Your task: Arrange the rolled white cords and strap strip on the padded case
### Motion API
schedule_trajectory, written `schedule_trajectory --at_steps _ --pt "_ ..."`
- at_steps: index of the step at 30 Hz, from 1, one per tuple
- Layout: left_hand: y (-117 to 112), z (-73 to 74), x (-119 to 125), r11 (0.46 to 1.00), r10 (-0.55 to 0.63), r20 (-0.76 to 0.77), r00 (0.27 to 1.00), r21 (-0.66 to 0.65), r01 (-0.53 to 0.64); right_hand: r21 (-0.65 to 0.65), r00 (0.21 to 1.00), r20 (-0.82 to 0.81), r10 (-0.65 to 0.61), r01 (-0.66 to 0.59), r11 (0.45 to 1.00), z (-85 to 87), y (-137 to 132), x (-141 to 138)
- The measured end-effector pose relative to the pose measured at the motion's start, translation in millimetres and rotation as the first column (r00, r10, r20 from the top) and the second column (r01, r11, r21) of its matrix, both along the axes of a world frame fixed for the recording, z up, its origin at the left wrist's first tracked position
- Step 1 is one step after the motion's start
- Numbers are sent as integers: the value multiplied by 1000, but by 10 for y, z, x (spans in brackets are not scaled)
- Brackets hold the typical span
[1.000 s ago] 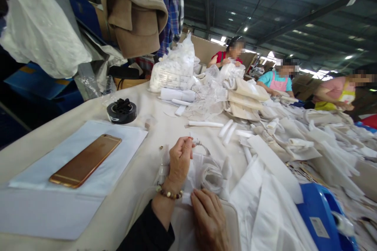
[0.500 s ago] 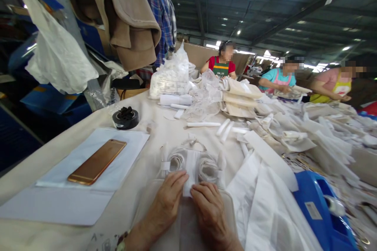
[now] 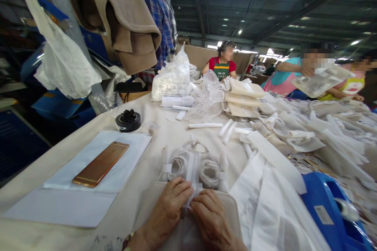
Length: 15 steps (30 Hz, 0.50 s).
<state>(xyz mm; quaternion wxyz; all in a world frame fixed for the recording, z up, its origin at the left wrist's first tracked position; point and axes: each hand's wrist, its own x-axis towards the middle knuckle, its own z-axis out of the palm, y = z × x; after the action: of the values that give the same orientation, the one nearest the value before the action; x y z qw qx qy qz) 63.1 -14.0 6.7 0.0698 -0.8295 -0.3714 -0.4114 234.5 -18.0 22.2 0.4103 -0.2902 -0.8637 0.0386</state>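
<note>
A beige bag (image 3: 231, 204) lies flat in front of me, with thin clear plastic over it. Beyond its top edge are two coiled, wrapped straps (image 3: 177, 166), and a white strip (image 3: 193, 164) runs between them. My left hand (image 3: 171, 204) and my right hand (image 3: 212, 213) meet over the bag's middle, fingers bent and thumbs tucked under. Between them, their fingertips pinch the near end of the strip, where a clear film edge also shows. The palms and part of the bag are hidden.
A gold phone (image 3: 101, 164) rests on white sheets at left, near a black tape roll (image 3: 128, 120). To the right are white sheets (image 3: 277, 208) and a blue tape dispenser (image 3: 326, 208). Wrapped beige goods (image 3: 244, 94) pile up behind; co-workers (image 3: 222, 66) stand beyond.
Both hands have come slightly nearer to me along the strip, uncovering more of the coils. At the right, a co-worker has lifted a plastic-wrapped item. The view has shifted a little.
</note>
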Motion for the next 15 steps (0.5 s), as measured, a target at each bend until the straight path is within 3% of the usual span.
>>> schedule_trajectory --at_steps 2,4,7,9,12,15 --pt "1 -2 7 1000 7 20 1000 15 -7 -26 999 5 -42 42 999 0 -54 27" --pt "3 0 3 1000 -7 55 998 15 6 -22 981 10 -194 195 981 -64 -167 49" --pt "4 2 -15 999 -41 113 993 -10 43 -4 851 4 -526 526 850 -247 -406 32" --pt "5 -1 -31 998 -53 141 989 -18 56 -68 766 27 -643 643 763 -348 -544 -24" --pt "7 -3 -56 996 -63 180 982 -46 73 -295 723 118 -680 680 672 -363 -635 -138" --pt "7 0 -79 991 -87 212 973 -84 107 -505 729 227 -645 655 562 -289 -630 -192"
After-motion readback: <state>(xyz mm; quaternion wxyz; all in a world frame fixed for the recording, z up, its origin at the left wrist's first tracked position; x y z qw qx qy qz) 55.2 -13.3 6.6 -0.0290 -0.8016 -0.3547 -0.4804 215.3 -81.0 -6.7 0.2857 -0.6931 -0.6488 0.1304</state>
